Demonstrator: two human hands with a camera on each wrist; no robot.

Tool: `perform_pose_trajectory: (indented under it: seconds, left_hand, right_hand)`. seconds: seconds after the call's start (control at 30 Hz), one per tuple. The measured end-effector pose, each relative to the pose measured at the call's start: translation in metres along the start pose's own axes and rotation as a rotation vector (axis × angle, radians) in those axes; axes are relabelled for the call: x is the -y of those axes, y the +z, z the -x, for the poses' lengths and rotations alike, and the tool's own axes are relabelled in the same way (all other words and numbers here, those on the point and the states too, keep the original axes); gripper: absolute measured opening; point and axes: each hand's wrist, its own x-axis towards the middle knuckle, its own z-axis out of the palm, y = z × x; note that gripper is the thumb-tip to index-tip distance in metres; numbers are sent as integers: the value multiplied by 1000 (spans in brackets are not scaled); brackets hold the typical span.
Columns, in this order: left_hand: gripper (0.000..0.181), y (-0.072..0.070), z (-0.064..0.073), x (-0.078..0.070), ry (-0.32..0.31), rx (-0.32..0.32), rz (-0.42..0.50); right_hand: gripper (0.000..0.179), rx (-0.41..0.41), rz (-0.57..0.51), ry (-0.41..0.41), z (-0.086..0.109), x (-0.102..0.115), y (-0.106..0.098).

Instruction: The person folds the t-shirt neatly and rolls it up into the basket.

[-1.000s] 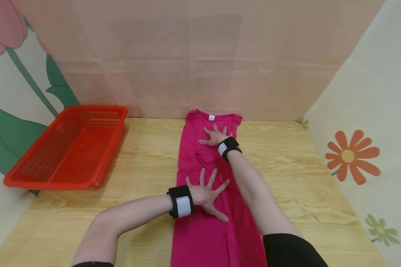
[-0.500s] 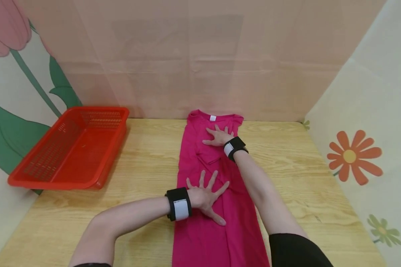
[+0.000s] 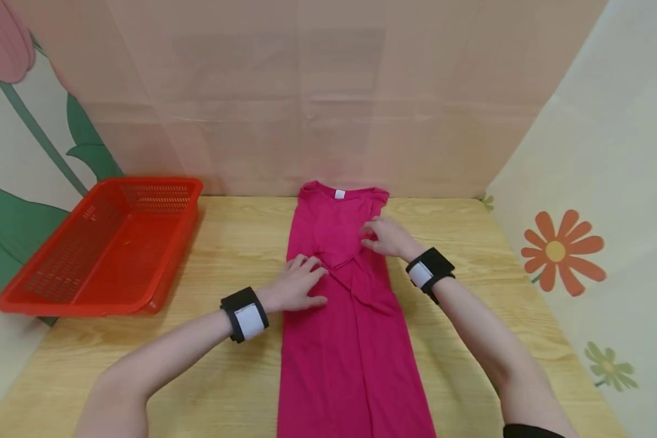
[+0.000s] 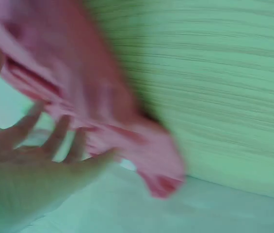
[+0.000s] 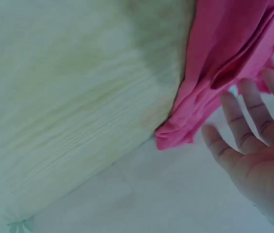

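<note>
A bright pink garment [image 3: 339, 340] with a round neckline and a small white label [image 3: 340, 194] lies lengthwise on the wooden table, its sides folded inward into a long strip. Folded sleeves [image 3: 336, 252] cross over its upper half. My left hand [image 3: 295, 286] is over the garment's left edge at mid-length, fingers loosely bent. Higher up, near the right edge, my right hand [image 3: 385, 236] hovers with its fingers loosely bent. In the right wrist view its spread fingers [image 5: 236, 121] show nothing between them. The left wrist view is blurred, with the garment [image 4: 73, 73] beyond the fingers.
To the left stands a red plastic basket [image 3: 142, 255] with slotted sides, nothing in it. Wood-grain tabletop [image 3: 235, 243] shows on both sides of the garment. A pinkish sheet [image 3: 252, 121] hangs behind the table, and a flower-patterned one [image 3: 575, 182] on the right.
Both hands were spread flat on the garment; they have since come away toward its edges. The left hand moved left and up, the right hand to the right, and their fingers are now bent.
</note>
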Motion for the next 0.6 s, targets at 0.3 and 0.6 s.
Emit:
perform_pose_trajectory:
  seconds: [0.3, 0.6]
  left_hand:
    - [51, -6, 29, 45, 166, 10, 21]
    - [69, 7, 40, 43, 157, 116, -7]
  right_hand:
    - [14, 81, -102, -174, 83, 26, -6]
    - [106, 248, -19, -109, 125, 34, 10]
